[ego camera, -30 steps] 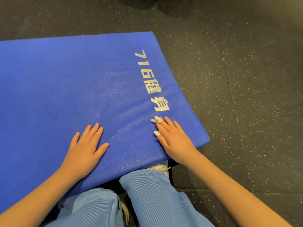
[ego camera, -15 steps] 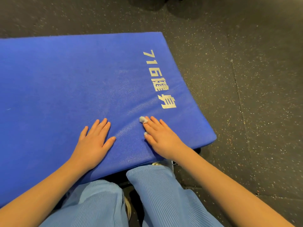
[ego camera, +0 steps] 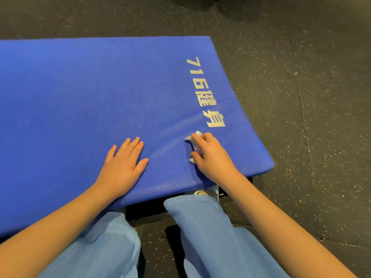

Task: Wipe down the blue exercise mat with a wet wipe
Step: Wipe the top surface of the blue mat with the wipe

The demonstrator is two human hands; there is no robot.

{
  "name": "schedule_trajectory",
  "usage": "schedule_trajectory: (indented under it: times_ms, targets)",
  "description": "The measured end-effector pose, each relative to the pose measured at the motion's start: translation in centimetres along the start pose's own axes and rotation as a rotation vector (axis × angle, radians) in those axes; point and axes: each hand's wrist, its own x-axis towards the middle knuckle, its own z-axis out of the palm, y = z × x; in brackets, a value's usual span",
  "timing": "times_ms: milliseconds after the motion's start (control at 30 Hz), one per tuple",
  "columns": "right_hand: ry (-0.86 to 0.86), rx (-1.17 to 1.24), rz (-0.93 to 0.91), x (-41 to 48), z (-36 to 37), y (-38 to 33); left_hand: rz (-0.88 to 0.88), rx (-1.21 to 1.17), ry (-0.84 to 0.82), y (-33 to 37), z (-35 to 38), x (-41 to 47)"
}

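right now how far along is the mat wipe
Done: a damp-looking sheen shows on the mat beside the wipe. In hand: the right hand grips the bunched wipe against the mat just below the lettering; the left hand rests flat. Left: the wide stretch to the left and far side shows no sheen, so most likely remains.
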Motion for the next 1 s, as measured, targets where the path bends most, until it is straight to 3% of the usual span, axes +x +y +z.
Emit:
schedule_trajectory:
  times_ms: [100, 367, 500, 633, 767, 867, 1000]
  targets:
    - [0.016, -0.065, -0.059, -0.2, 0.0, -0.2, 0.001, -0.004, 0.010, 0.0, 0.0, -0.2]
    - [-0.136, -0.106, -0.173, 0.9, -2.6, 2.9, 0.003, -0.013, 0.018, 0.0, 0.0, -0.3]
    - [-0.105, -0.179, -0.296, 3.0, -3.1, 1.8, 0.004, -0.008, 0.031, 0.0, 0.0, -0.3]
    - [-0.194, -0.127, -0.224, 4.9, -2.5, 1.0, 0.005, -0.015, 0.033, 0.0, 0.1, -0.3]
    - [-0.066, 0.042, -0.126, 4.4, -1.0, 0.7, 0.009, -0.022, 0.048, -0.1, 0.3, -0.2]
    - [-0.007, 0.017, -0.153, 3.8, -0.1, 0.7, 0.016, -0.030, 0.056, -0.2, 0.4, -0.3]
    - [0.196, -0.012, -0.175, 5.0, 0.5, 1.9, 0.022, -0.038, 0.073, -0.2, 0.6, -0.2]
